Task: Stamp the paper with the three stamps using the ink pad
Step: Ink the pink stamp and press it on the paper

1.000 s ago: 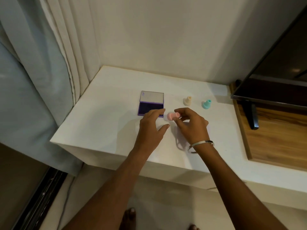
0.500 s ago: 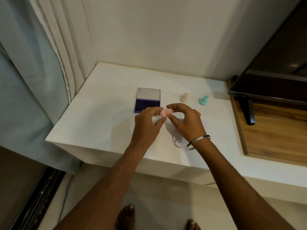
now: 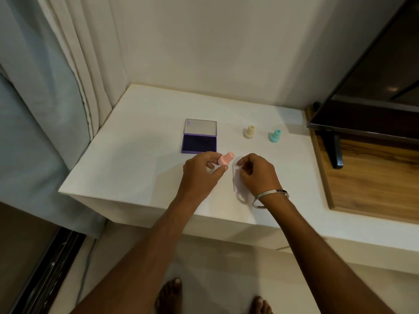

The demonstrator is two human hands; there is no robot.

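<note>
My left hand [image 3: 201, 172] pinches the pink stamp [image 3: 225, 159] by its wide base, tilted, just in front of the ink pad. The purple ink pad [image 3: 199, 143] lies open, with its clear lid [image 3: 200, 127] folded back. My right hand [image 3: 257, 174] hovers low over the white paper [image 3: 238, 185], fingers curled and thumb meeting the forefinger. Whether it pinches anything is hidden. A cream stamp [image 3: 249, 131] and a teal stamp [image 3: 274, 136] stand upright behind the paper.
The white table [image 3: 136, 159] has its front edge near my wrists and a wall corner behind. Curtains [image 3: 74, 71] hang at the left. A dark TV [image 3: 371, 96] on a foot [image 3: 335, 152] stands on the wooden shelf [image 3: 374, 175] at the right.
The pink stamp has passed from my right hand into my left. My hands have parted: the left drew slightly left with the stamp, the right dropped toward the paper.
</note>
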